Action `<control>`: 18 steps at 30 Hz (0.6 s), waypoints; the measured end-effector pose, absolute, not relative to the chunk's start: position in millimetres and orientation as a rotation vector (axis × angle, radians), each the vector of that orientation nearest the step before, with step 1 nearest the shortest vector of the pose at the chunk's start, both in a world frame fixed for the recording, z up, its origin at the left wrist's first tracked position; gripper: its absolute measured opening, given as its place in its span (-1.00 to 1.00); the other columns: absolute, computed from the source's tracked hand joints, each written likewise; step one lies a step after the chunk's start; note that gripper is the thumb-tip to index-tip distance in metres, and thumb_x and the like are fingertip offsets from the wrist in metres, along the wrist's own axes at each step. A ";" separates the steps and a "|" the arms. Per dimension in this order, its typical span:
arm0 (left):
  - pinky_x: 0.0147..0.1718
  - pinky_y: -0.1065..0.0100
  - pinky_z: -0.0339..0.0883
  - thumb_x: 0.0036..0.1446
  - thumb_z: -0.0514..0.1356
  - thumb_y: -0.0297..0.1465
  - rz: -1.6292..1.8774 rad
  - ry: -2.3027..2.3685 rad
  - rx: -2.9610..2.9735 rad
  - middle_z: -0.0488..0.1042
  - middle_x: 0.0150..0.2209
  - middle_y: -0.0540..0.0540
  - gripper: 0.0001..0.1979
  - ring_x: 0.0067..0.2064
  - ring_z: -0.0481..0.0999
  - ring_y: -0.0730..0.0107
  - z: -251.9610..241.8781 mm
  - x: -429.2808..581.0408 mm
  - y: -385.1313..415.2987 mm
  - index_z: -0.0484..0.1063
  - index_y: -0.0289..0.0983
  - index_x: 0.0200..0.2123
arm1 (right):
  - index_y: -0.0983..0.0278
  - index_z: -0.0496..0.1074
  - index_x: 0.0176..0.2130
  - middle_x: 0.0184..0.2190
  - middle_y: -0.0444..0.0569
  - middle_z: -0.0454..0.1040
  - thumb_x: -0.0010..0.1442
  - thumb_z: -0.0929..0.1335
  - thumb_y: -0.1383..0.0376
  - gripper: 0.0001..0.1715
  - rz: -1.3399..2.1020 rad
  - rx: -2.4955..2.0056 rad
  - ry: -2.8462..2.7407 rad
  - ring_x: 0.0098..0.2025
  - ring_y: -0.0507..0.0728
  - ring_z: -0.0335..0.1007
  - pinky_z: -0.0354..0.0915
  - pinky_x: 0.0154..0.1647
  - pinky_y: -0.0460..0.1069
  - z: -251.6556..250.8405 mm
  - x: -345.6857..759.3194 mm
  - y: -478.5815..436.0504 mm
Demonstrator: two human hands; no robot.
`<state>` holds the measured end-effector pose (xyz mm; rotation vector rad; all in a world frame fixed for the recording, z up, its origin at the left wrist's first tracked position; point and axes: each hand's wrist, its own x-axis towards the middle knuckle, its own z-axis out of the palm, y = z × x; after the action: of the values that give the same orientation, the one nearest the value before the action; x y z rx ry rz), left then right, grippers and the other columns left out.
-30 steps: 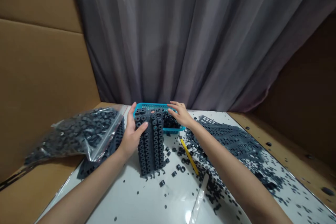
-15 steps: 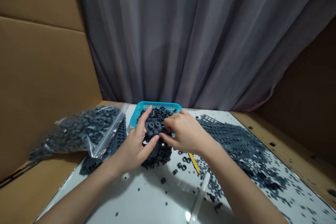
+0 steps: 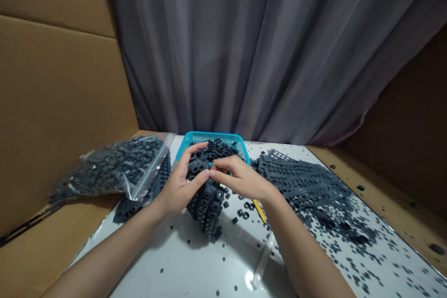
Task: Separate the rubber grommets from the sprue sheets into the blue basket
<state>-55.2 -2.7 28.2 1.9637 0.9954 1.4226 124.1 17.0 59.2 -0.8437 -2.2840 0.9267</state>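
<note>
A flexible black rubber sheet studded with small rings (image 3: 207, 207) is bunched up between both hands, its lower end hanging to the white table (image 3: 195, 265). My left hand (image 3: 179, 185) wraps its left side, thumb on top. My right hand (image 3: 237, 179) pinches the top of the sheet, fingertips meeting the left thumb. Just behind them a blue plastic basket (image 3: 195, 139) holds a heap of loose black rings.
A clear zip bag full of black rings (image 3: 115, 170) lies at the left, over more ring sheets. Emptied perforated sheets (image 3: 303, 181) are piled at the right. A yellow pencil (image 3: 259, 210) and scattered black bits lie on the table. Cardboard walls and a grey curtain enclose it.
The ring sheet stood flat and upright a second ago, with my right hand at the basket. Both hands have closed on it and crumpled it, and it has dropped lower and nearer to me.
</note>
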 end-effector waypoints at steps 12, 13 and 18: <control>-0.60 0.53 0.29 -0.22 0.37 -0.35 1.328 0.723 0.851 0.37 -0.55 0.10 -0.50 -0.59 0.38 0.54 21.8 -49.4 9.3 0.29 -0.21 -0.15 | 0.28 0.15 -0.60 -0.63 -0.22 0.00 0.04 0.36 0.22 -0.65 1.759 -0.271 -1.238 -0.56 -0.04 -0.11 -0.06 -0.51 -0.09 14.7 95.6 27.0; -0.58 0.52 0.30 -0.22 0.36 -0.36 1.338 0.730 0.814 0.37 -0.55 0.10 -0.50 -0.58 0.40 0.53 22.1 -51.1 11.7 0.29 -0.22 -0.15 | 0.27 0.10 -0.61 -0.63 -0.23 -0.05 0.05 0.34 0.23 -0.63 1.762 -0.218 -1.148 -0.57 -0.03 -0.15 -0.06 -0.52 -0.09 15.0 96.8 29.2; -0.58 0.49 0.28 -0.10 0.30 -0.31 1.387 0.812 1.004 0.35 -0.54 0.10 -0.57 -0.58 0.38 0.52 23.5 -58.4 16.0 0.26 -0.19 -0.14 | 0.24 0.14 -0.54 -0.61 -0.22 -0.05 0.14 0.26 0.11 -0.65 1.444 -0.320 -1.221 -0.55 0.00 -0.09 0.01 -0.48 -0.07 13.6 118.8 55.1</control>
<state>-58.4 16.0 23.5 1.0044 0.8122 1.3865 118.8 55.1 13.6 -0.3199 -1.2209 1.4442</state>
